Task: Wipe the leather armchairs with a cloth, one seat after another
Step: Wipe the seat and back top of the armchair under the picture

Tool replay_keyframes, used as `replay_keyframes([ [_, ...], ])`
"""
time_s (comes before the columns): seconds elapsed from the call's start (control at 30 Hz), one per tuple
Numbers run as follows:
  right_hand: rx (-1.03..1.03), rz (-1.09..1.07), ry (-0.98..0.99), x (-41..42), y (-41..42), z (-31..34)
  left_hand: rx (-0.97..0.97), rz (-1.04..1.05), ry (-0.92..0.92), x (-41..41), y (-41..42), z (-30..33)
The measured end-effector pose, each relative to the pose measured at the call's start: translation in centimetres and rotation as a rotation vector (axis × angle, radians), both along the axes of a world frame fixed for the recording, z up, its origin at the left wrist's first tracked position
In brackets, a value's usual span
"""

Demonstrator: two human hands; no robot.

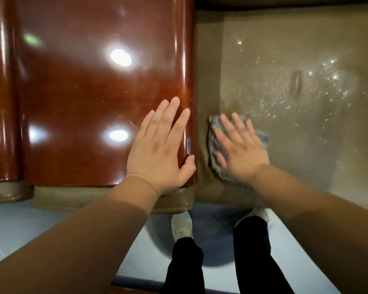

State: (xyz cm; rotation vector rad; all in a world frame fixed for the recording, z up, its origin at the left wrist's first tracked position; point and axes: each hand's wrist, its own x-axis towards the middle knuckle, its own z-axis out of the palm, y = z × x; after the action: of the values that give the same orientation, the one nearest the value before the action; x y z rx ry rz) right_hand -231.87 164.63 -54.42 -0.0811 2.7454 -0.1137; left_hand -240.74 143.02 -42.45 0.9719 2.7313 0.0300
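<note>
Grey cloth (238, 145), crumpled, is pinned flat under the right hand (241, 149) at the near left corner of the tan leather seat (295, 102); fingers are spread and straight, pressing rather than clutching, and parts of the cloth show beyond the fingertips and below the wrist. Unwiped seat is judged to lie ahead of and to the right of this hand, where wet glints are scattered over the grain; the seat's long run extends away from the palm toward the far edge. Left hand (159, 149) is laid flat, fingers straight, on the glossy brown wooden armrest top (94, 92) just to the left of the cloth, with the thumb hooked over the armrest's inner edge, holding nothing. Right hand is the one on the cloth, so the coming stroke is judged to be its own, outward and rightward
</note>
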Motion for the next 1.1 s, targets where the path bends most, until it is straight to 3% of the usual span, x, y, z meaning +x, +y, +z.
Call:
replay_keyframes([
  [0.13,0.009,-0.413,0.052,-3.7,-1.6,-0.4,-0.015,-0.006,-0.009,0.0,0.2,0.1],
  [0.3,-0.129,-0.137,0.135,8.5,-8.7,-0.6,0.0,0.008,0.018,0.3,0.1,-0.1],
  [0.4,-0.105,-0.053,0.146,8.0,-6.0,-1.0,0.018,0.006,0.025,0.4,0.0,-0.2],
  [0.43,-0.062,-0.107,0.138,6.9,-4.4,-1.1,0.022,0.005,0.026,0.4,-0.1,-0.3],
  [0.57,0.044,-0.68,0.135,3.3,1.0,-0.7,0.068,0.014,0.04,0.5,-0.2,-0.4],
  [0.6,0.041,-0.719,0.124,3.5,0.4,-0.3,0.082,0.011,0.04,0.5,-0.2,-0.4],
  [0.77,-0.055,-0.348,0.089,10.2,-8.6,-0.5,0.059,0.034,0.039,0.5,-0.2,-0.1],
  [0.87,-0.06,-0.084,0.123,9.3,-4.3,-1.0,0.051,0.031,0.039,0.5,-0.2,-0.1],
  [0.9,-0.033,-0.09,0.117,8.1,-2.2,-1.0,0.049,0.035,0.037,0.5,-0.2,-0.2],
  [1.03,0.042,-0.618,0.134,4.5,1.3,-0.6,0.061,0.038,0.052,0.4,-0.1,-0.5],
  [1.1,0.051,-0.625,0.118,5.6,-1.2,-0.1,0.055,0.036,0.055,0.4,-0.1,-0.4],
])
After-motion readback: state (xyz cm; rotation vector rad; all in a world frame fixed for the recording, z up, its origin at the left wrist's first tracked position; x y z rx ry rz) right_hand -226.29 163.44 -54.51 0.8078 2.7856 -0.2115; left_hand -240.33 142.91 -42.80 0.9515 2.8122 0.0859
